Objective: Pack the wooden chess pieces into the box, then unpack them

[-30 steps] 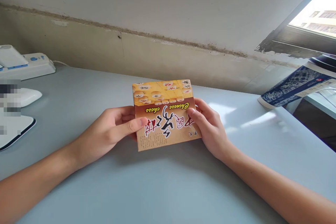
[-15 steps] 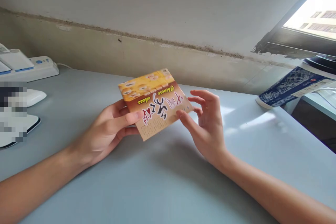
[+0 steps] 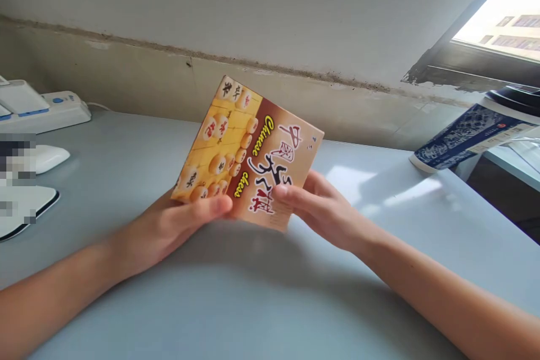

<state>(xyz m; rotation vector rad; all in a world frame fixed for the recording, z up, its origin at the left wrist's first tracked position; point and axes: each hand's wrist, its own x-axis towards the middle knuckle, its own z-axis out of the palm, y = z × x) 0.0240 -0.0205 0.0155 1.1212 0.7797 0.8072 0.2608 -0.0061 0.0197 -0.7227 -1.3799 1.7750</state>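
Observation:
A Chinese chess box (image 3: 248, 152), yellow and tan with printed round pieces on its front, is held tilted above the desk between both hands. My left hand (image 3: 181, 222) grips its lower left edge, thumb lying across the front, other fingers hidden behind. My right hand (image 3: 318, 202) is closed on the lower right edge, with its thumb over the printed characters and its fingers mostly behind the box. The box's back cannot be seen.
The grey-blue desk (image 3: 236, 304) meets a wall at the back. At the left are a white power strip (image 3: 71, 109) with plugs, a white rounded object (image 3: 53, 158) and a partly blurred white pad (image 3: 25, 211). A blue-and-white cup (image 3: 459, 135) leans at the right.
The box has turned clockwise and tipped so its front faces me more fully. My right hand, whose fingers were spread at the corner, now grips the box.

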